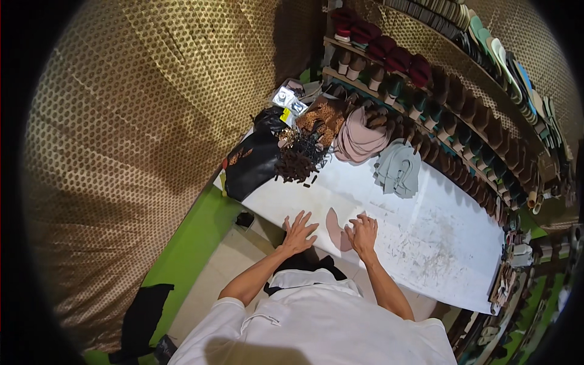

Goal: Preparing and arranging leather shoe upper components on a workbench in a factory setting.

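Observation:
On the white table (304,205), a curved piece of dusty-pink material (333,226), thin like a cut shoe part, lies near the front edge. My left hand (298,234) is to its left, palm down over the table's edge, fingers spread and holding nothing. To the right of the piece, my right hand (364,232) rests on the table with bent fingers a little apart. Its thumb reaches the pink material's inner edge, and part of the piece seems hidden under that hand. Whether the fingertips press on it is hard to see.
Behind are a grey material stack (398,170), folded pink pieces (363,135), leopard-print material (322,118), a small dark-brown pile (295,167) and black sheeting (252,164). Racks of shoes (447,125) curve along the far right. A gold patterned curtain (152,121) hangs left.

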{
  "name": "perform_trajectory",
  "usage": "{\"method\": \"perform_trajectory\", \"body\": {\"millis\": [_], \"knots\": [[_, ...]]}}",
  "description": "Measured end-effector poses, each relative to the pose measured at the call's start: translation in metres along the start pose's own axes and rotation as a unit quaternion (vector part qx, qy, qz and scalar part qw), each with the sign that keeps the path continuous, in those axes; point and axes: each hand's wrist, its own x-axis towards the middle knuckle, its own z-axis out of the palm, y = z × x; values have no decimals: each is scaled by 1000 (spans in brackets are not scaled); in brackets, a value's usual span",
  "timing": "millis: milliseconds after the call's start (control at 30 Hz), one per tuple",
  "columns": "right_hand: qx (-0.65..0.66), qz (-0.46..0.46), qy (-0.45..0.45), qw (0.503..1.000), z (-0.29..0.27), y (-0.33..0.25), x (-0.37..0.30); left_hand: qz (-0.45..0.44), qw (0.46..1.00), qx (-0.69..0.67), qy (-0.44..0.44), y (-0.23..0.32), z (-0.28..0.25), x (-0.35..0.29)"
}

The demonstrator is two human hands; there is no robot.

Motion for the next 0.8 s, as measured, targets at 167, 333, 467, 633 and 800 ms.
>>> {"method": "perform_trajectory", "body": {"millis": [167,333,467,633,800], "knots": [[24,19,-30,999,9,-29,64,-22,998,-18,47,-37,-30,29],[42,28,-6,999,30,-70,155,-33,996,-29,80,-78,-76,82],[51,36,8,998,50,-97,222,-47,995,-29,85,-100,-122,127],[90,5,32,995,69,-122,293,-30,995,-23,97,-122,-162,179],[35,-7,5,999,84,-133,329,-20,994,-36,97,-133,-172,217]]}}
